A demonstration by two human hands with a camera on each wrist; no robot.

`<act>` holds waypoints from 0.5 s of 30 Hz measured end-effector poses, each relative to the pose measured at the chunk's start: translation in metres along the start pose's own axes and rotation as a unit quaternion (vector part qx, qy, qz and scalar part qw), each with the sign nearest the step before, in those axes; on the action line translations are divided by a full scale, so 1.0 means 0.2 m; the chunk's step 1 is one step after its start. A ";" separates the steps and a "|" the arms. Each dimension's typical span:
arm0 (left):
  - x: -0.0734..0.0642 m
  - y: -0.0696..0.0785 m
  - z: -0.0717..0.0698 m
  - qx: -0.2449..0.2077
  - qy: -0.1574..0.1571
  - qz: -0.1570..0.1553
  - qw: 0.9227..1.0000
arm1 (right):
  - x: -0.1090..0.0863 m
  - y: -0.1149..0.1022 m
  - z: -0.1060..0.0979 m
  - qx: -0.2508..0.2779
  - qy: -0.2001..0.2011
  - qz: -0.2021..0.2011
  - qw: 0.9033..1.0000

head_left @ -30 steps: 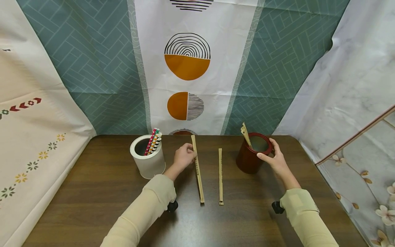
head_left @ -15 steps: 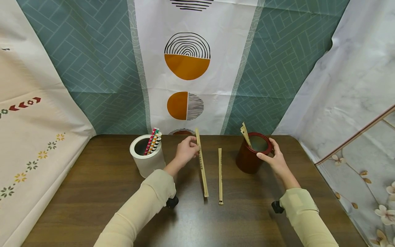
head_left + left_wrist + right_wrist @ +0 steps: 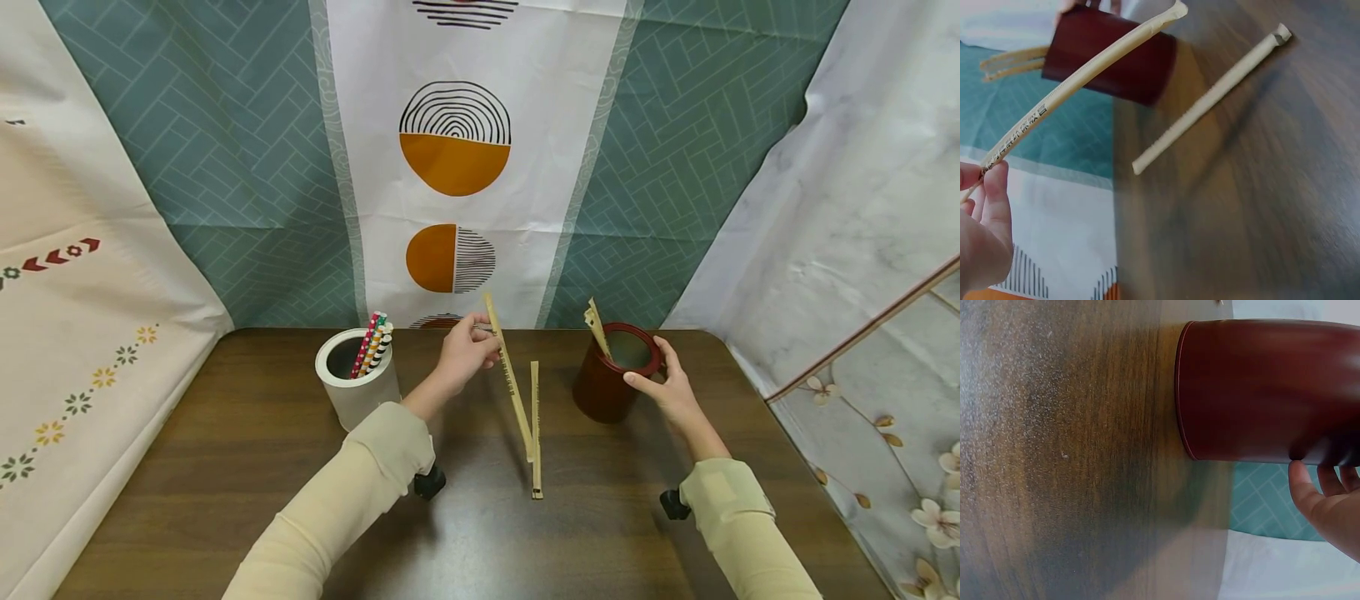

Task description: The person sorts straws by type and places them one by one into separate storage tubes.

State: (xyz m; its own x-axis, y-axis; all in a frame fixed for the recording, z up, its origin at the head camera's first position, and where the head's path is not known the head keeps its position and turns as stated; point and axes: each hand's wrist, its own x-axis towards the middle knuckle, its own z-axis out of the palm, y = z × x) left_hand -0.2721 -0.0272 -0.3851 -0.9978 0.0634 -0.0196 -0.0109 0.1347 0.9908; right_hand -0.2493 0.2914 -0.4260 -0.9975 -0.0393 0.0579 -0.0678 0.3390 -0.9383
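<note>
My left hand (image 3: 467, 352) pinches a paper-wrapped straw (image 3: 516, 396) near its far end. Tan with dark printing, the straw slants above the table, and its near end overlaps a second wrapped straw (image 3: 536, 417) in the head view. That second one lies on the wood, apart from the held one in the left wrist view. On the right stands a dark red cylindrical holder (image 3: 597, 392) with a few wrapped straws (image 3: 596, 329) leaning in it. My right hand (image 3: 672, 396) holds this holder at its rim and side, thumb and fingers spread around it.
At the left stands a white cylindrical holder (image 3: 367, 404) with several patterned straws (image 3: 372, 346) in it. Behind the brown wooden table (image 3: 262, 467) hangs a green and white patterned cloth (image 3: 270, 150). Pale cloths hang along both sides.
My left hand has lifted the wrapped straw off the table and carried it to the right, its near end now over the lying straw. The right hand and red holder stay put.
</note>
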 end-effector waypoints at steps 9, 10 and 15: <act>0.00 0.12 0.07 -0.072 0.022 0.016 0.997 | 0.00 -0.01 0.00 0.000 -0.001 -0.001 1.000; 0.00 0.14 0.08 -0.079 0.026 0.019 0.996 | -0.01 -0.01 0.00 0.000 -0.001 -0.001 1.000; 0.00 0.21 0.13 -0.125 0.047 0.030 0.991 | -0.01 -0.01 0.00 0.001 0.000 0.001 1.000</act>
State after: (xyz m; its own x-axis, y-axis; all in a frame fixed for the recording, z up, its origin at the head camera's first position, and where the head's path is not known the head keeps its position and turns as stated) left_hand -0.2718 0.0037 -0.3478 -0.9987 -0.0302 0.0417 0.0450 -0.1158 0.9923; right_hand -0.2481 0.2906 -0.4248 -0.9976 -0.0392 0.0568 -0.0667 0.3365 -0.9393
